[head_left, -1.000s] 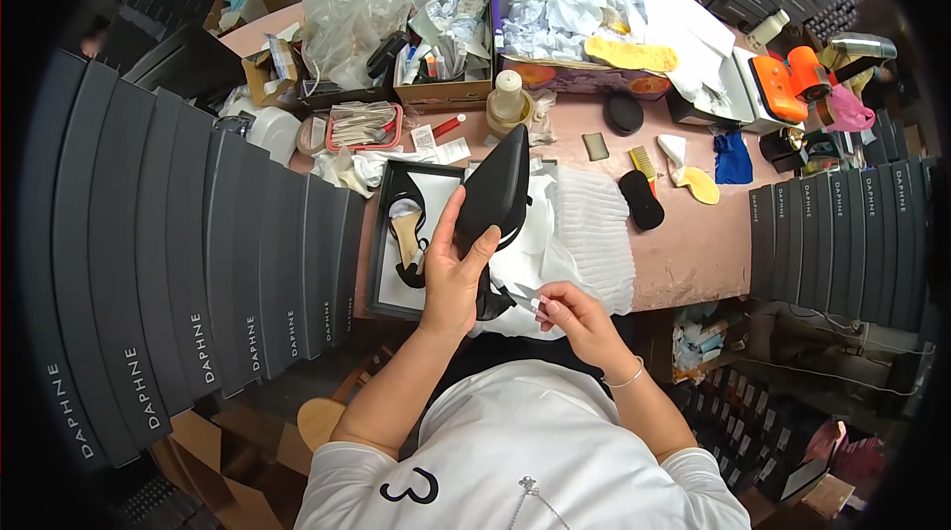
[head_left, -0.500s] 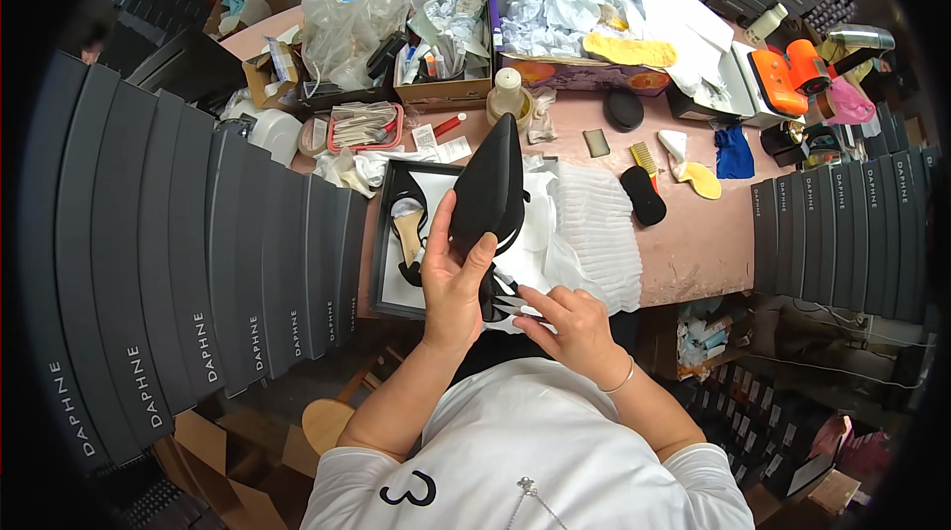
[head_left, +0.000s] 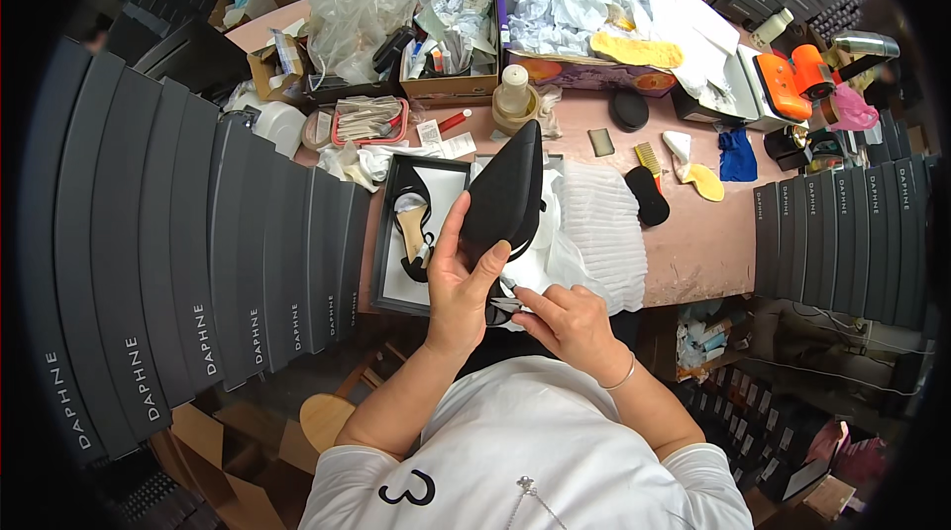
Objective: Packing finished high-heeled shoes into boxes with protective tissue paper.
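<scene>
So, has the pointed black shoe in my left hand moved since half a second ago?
Yes, rightward: the black shoe had its toe straight below the round white-capped bottle; now the toe is below and right of it.

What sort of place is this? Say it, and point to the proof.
Probably a shoe workshop or packing bench: the left hand holds a black shoe, another shoe lies in an open box, and stacks of dark boxes flank the table.
</scene>
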The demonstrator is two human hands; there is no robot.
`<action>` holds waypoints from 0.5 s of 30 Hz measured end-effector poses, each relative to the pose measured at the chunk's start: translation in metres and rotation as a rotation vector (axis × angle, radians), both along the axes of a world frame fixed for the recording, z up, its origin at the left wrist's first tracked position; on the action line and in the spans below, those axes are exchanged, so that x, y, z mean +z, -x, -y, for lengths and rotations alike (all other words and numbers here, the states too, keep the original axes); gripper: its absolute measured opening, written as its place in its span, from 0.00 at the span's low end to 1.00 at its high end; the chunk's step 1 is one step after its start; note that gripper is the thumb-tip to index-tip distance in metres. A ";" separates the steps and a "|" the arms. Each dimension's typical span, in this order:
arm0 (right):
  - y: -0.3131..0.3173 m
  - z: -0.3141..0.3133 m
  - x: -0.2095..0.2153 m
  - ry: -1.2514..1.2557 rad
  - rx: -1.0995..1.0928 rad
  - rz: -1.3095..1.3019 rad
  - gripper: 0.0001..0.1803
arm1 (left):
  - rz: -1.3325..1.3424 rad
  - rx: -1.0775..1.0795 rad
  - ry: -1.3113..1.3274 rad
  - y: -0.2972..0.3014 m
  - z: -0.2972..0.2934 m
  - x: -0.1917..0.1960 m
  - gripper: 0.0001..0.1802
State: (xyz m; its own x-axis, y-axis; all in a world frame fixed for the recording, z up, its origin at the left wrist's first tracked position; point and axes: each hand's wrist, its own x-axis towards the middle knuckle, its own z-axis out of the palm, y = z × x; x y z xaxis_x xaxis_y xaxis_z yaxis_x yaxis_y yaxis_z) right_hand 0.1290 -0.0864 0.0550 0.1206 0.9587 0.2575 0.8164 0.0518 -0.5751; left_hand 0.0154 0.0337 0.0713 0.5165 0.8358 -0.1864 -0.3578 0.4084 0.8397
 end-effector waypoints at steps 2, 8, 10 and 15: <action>-0.001 0.000 0.001 -0.004 0.011 0.017 0.15 | 0.006 -0.005 -0.003 0.000 0.000 0.000 0.37; -0.007 -0.001 0.010 0.004 0.064 0.078 0.15 | -0.002 -0.033 -0.013 0.002 0.002 0.001 0.37; -0.008 -0.001 0.011 0.001 0.083 0.089 0.16 | -0.004 -0.036 -0.014 0.003 0.002 0.002 0.37; -0.007 -0.003 0.014 0.008 0.125 0.113 0.16 | 0.004 -0.030 -0.032 0.008 0.004 0.005 0.37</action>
